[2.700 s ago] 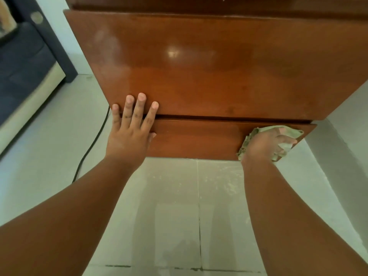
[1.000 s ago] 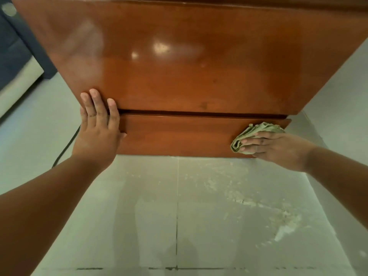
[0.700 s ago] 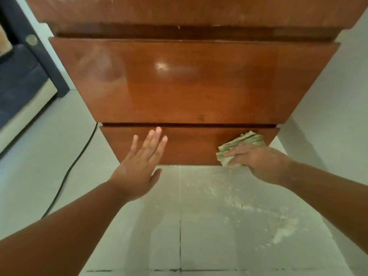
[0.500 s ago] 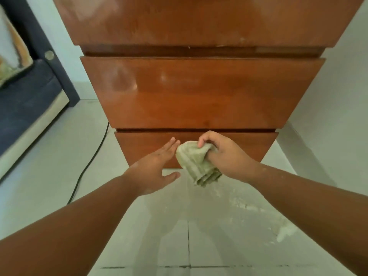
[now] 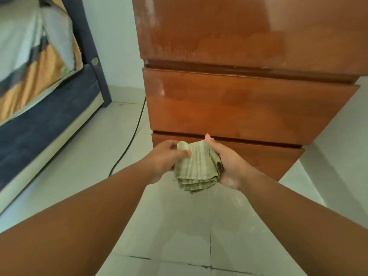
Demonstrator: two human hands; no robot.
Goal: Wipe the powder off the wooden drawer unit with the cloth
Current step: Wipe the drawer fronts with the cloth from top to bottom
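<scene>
Holding folded cloth [image 5: 196, 168], left hand [image 5: 166, 159] and right hand [image 5: 229, 162] both gripping it, before wooden drawer unit [image 5: 249, 108]

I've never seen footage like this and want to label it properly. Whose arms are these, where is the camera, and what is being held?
There is no machine here. A person wears a wide-angle camera on the head, looking forward and down, so the arms are their own. The left hand and right hand hold a folded greenish cloth between them, in front of a wooden drawer unit. Pale powder smears show on its upper panel. Below is a tiled floor; a bed stands to the left.
</scene>
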